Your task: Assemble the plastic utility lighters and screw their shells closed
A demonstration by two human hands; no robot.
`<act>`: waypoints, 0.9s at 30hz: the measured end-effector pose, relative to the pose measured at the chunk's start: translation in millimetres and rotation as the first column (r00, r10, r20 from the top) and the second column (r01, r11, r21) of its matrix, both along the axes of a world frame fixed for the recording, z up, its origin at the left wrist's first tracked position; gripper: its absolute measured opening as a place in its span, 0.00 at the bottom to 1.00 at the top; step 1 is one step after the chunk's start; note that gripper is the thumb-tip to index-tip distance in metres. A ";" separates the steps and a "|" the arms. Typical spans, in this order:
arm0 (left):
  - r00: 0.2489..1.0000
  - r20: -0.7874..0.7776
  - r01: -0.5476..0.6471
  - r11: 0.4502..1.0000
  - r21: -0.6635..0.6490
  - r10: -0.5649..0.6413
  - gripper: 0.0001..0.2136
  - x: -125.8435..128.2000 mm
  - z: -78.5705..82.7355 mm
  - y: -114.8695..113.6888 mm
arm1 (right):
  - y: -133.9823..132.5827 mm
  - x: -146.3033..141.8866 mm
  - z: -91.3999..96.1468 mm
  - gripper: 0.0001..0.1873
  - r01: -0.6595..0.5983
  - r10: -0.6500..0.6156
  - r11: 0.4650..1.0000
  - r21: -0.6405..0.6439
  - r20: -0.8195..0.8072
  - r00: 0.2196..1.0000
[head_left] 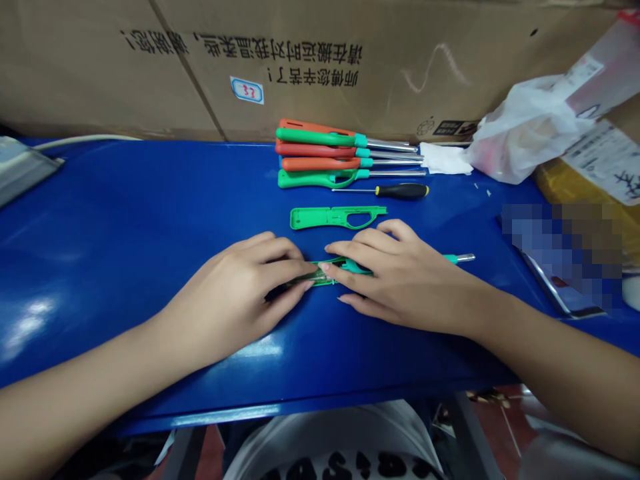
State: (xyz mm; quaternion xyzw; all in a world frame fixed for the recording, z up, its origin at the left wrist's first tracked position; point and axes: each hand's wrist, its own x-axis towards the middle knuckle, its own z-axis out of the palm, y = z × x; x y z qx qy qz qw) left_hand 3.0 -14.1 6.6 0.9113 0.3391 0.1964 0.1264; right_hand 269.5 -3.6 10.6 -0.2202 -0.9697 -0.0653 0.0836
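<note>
A green long-nosed lighter (pixel 327 272) with its cover off lies on the blue table (pixel 150 220), its metal tip (pixel 465 257) sticking out to the right. My left hand (pixel 245 287) pinches its left end with closed fingers. From the right, my right hand (pixel 400 277) presses down on its middle, fingers curled over it. Just behind my hands lies the separate green cover half (pixel 335 217).
Several assembled orange and green lighters (pixel 330 153) lie in a row at the back, with a black-handled screwdriver (pixel 400 191) in front of them. Cardboard boxes (pixel 320 60) wall the far edge. A white plastic bag (pixel 530 127) and a white tissue (pixel 445 159) sit right.
</note>
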 end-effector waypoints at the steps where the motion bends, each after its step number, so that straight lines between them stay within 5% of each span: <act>1: 1.000 0.008 0.001 1.000 -0.003 -0.001 0.11 0.2 0.7 -0.1 | -0.4 0.3 0.3 0.19 -0.005 0.005 1.000 -0.003 0.005 1.000; 4: 1.000 0.013 -0.015 0.999 -0.030 0.016 0.10 -0.3 3.1 -0.1 | 2.2 5.2 2.4 0.23 -0.032 0.027 0.991 -0.131 -0.040 0.999; 7: 0.999 0.005 -0.047 0.996 -0.070 0.047 0.09 -3.0 5.2 1.0 | 10.2 15.6 8.1 0.25 0.047 -0.107 0.950 -0.309 -0.179 0.978; 12: 0.997 -0.020 -0.074 0.996 -0.050 0.073 0.10 -6.0 10.9 2.3 | 24.0 31.2 17.3 0.13 0.113 -0.249 0.871 -0.479 -0.232 0.940; 18: 0.999 0.029 -0.019 0.996 0.086 0.017 0.11 2.6 7.1 -2.7 | 26.7 32.8 15.3 0.05 0.050 -0.175 0.827 -0.561 -0.172 0.969; 27: 0.988 -0.111 0.126 0.968 0.215 -0.104 0.15 3.4 -10.7 -0.6 | 28.1 28.0 8.0 0.04 0.040 -0.194 0.799 -0.600 -0.195 0.961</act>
